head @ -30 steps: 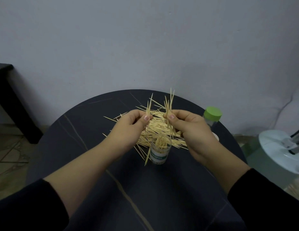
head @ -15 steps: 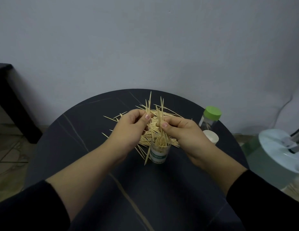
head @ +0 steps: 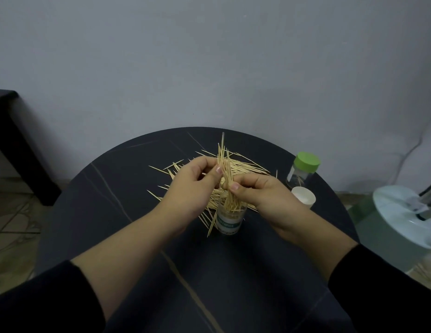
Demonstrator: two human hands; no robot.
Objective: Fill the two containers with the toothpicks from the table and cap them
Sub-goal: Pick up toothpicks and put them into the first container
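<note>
Change: toothpicks (head: 224,168) had lowered, tips entering jar (head: 230,221); filling under way.
Grip: left hand (head: 191,188) and right hand (head: 266,197) both pinched them.

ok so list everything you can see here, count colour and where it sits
table: one, dark with pale veins, round, under everything
loose toothpicks: many, pale wood, piled on the table behind the hands
toothpick bundle: one, pale wood, upright, lower ends in the open container
open container: one, clear with a green-and-white label, mid table, uncapped
capped container: one, clear with a green cap, table's right edge
white cap: one, white, in front of the capped container
dark furniture: one, black, far left
round pale object: one, whitish, right of the table
left hand: pinches the bundle
right hand: pinches the bundle lower down
sleeves: two, black
</note>
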